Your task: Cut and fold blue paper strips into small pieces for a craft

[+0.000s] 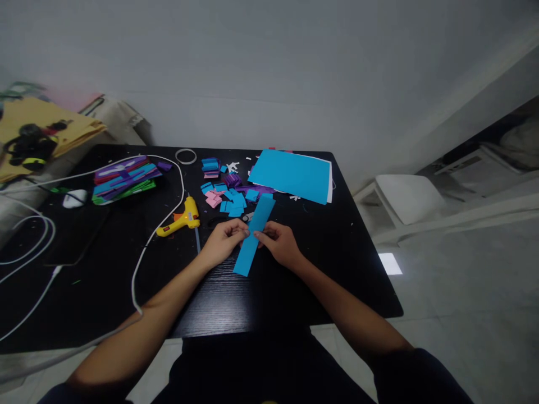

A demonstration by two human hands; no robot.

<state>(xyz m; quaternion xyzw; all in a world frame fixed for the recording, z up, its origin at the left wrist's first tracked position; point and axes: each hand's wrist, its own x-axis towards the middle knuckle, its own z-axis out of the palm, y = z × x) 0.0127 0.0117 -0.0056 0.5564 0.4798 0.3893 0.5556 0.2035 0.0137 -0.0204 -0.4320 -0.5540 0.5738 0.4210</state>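
Note:
A long blue paper strip (247, 255) slants over the black table, held between both hands near its middle. My left hand (227, 240) pinches its left edge with thumb and fingers. On the opposite edge, my right hand (281, 242) grips the strip, thumb on top. Just beyond the hands lie small blue paper pieces (233, 206) and pink paper pieces (213, 198). Scissors (247, 216) are partly hidden behind the strip and left hand. A yellow glue gun (181, 217) rests left of my left hand, a glue stick (197, 240) close beside it.
Blue sheets (295, 173) lie at the back right of the table (328, 269). A bundle of coloured folded paper (124, 178) and a roll of tape (186, 156) sit at the back left. A white cable (143, 252) runs across the left side. A white chair (404, 196) stands right.

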